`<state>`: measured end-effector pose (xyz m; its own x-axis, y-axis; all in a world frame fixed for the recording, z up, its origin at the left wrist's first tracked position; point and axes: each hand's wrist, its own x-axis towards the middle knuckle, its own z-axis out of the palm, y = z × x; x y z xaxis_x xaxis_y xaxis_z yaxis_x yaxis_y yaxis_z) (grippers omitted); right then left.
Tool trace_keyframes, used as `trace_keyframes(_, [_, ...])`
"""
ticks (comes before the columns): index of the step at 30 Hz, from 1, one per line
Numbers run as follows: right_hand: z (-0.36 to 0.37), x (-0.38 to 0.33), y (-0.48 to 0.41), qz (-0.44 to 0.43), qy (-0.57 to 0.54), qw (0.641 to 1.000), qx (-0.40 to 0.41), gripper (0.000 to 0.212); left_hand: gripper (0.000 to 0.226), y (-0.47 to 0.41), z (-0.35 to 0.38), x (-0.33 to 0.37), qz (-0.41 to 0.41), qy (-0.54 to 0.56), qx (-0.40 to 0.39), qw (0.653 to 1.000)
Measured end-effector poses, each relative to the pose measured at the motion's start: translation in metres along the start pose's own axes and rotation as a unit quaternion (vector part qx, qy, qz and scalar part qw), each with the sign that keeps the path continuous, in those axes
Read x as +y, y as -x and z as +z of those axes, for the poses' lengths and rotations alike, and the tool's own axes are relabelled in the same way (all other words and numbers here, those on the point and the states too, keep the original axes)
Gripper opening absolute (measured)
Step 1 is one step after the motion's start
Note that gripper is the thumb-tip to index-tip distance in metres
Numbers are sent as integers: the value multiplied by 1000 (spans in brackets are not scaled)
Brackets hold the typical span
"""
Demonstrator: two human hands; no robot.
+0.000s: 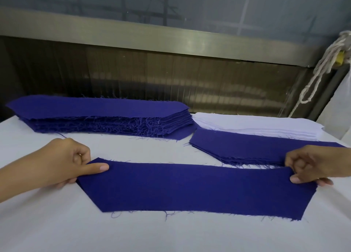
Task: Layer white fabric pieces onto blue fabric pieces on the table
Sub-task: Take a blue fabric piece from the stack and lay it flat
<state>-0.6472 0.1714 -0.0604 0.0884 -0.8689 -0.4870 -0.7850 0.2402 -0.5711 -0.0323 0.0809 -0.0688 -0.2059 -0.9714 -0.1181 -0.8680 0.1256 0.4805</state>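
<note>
A long blue fabric piece [191, 189] with angled ends lies spread across the white table in front of me. My left hand [64, 160] pinches its left tip between thumb and fingers. My right hand [311, 164] pinches its right upper corner the same way. A tall stack of blue pieces [106, 117] with frayed threads sits at the back left. At the right lies a lower stack of blue pieces [252, 149], and behind it rests a stack of white pieces [254, 126].
The table [57, 223] is covered in white cloth and ends at a dark wall panel [171, 75] behind the stacks. A bundle of white cord [322, 65] hangs at the upper right beside a metal post.
</note>
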Motion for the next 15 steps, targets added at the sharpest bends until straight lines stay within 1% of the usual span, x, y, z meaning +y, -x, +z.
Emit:
trace_keyframes(3, [0, -1, 4, 43, 50, 997, 37, 39, 67, -4, -3, -7, 3, -47, 29, 998])
trace_keyframes(5, [0, -4, 5, 64, 69, 994, 47, 45, 69, -6, -7, -11, 5, -74, 47, 996])
trace_keyframes(8, [2, -12, 8, 87, 92, 991, 51, 53, 66, -9, -11, -16, 21, -76, 71, 994])
trace_keyframes(11, [5, -20, 12, 97, 111, 986, 80, 61, 65, -12, -10, -21, 89, -65, 112, 988])
trace_keyframes(13, [8, -26, 14, 86, 121, 985, 92, 62, 67, -12, -6, -20, 142, -37, 91, 985])
trace_keyframes(15, [12, -32, 15, 79, 121, 986, 88, 63, 78, -12, -1, -20, 196, -21, 59, 979])
